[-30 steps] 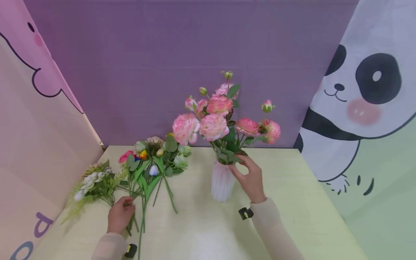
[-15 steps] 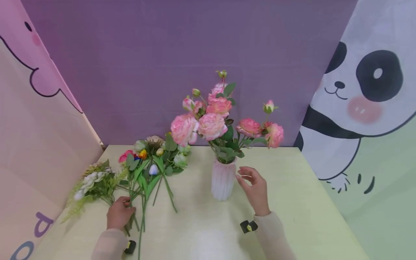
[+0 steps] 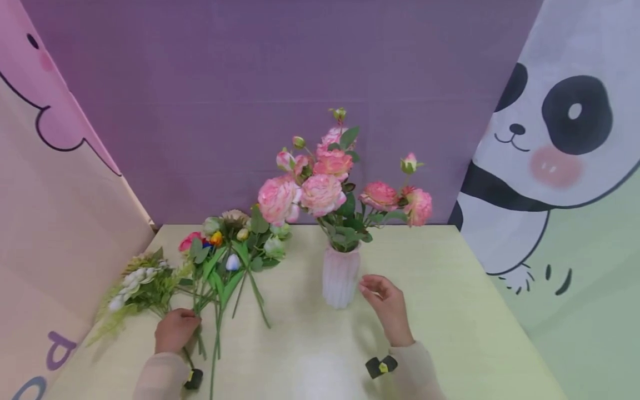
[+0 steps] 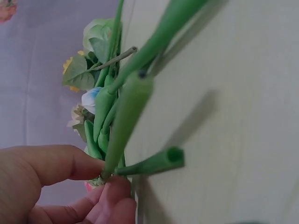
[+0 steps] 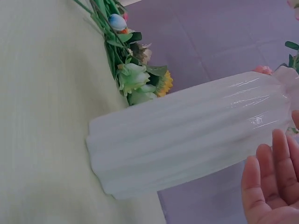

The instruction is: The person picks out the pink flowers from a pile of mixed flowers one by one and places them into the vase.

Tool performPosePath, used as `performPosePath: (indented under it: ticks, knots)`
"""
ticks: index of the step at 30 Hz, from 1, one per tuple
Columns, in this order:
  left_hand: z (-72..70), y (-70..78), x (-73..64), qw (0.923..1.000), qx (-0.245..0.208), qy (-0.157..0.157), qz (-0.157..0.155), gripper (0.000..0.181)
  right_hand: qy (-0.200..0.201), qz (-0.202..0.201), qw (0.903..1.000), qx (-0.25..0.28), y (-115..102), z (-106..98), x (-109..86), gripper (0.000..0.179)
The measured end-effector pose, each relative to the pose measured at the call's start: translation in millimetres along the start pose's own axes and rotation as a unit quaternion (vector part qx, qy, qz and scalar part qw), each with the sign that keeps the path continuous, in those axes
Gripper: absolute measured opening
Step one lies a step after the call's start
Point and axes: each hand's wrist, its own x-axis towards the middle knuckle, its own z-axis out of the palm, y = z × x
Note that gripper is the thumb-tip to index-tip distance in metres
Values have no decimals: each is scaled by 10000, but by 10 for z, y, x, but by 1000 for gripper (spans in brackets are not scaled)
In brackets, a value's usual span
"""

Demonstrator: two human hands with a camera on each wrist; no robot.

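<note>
A pleated white-and-pink vase point(image 3: 341, 280) stands upright on the table, filled with pink ruffled flowers point(image 3: 322, 194), buds and green leaves. Beside its right side is my right hand point(image 3: 387, 305), fingers loosely bent and holding nothing. In the right wrist view the fingers point(image 5: 252, 184) lie apart from the vase wall point(image 5: 187, 140). At the left, my left hand point(image 3: 175, 329) pinches a green flower stem among the loose flowers point(image 3: 215, 266). The left wrist view shows thumb and fingers closed at that stem point(image 4: 128, 116), its cut end towards the camera. Which bloom it belongs to is hidden.
White flowers with pale greenery point(image 3: 135, 283) lie at the table's left edge. A white-blue tulip point(image 3: 233, 262) and an orange one point(image 3: 216, 239) are in the pile. A purple backdrop point(image 3: 250, 111) rises behind the table point(image 3: 450, 311), with printed side walls.
My right hand has come away from the leaves at the vase mouth and moved down beside the vase. My left hand has shifted slightly at the stems.
</note>
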Motion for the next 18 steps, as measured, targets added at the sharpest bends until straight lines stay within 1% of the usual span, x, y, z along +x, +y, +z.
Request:
performPosePath:
  ticks: [2, 5, 8, 10, 13, 15, 17, 18]
  knots:
    - [-11, -12, 5, 9999, -137, -51, -30, 40, -19, 113, 9998, 178, 32, -2, -30, 26]
    - [-14, -29, 12, 9984, -517, -159, -136, 42, -59, 342, 9984, 444, 71, 0, -76, 27]
    - [1, -21, 2, 9929, -1139, -257, -244, 44, -92, 460, 9973, 562, 100, 8, -112, 30]
    - [19, -8, -13, 9851, -1654, -329, -336, 45, -99, 519, 9970, 559, 118, 14, -131, 32]
    - [46, 12, -40, 9691, -2388, -431, -439, 46, -136, 625, 9966, 520, 148, 21, -156, 34]
    - [61, 25, -57, 9597, -2723, -505, -469, 47, -177, 671, 9964, 492, 172, 24, -171, 34]
    - [72, 41, -75, 9523, -2963, -571, -447, 49, -213, 689, 9962, 493, 195, 25, -189, 33]
    - [77, 53, -83, 9499, -3039, -591, -423, 49, -229, 690, 9961, 493, 204, 25, -197, 34]
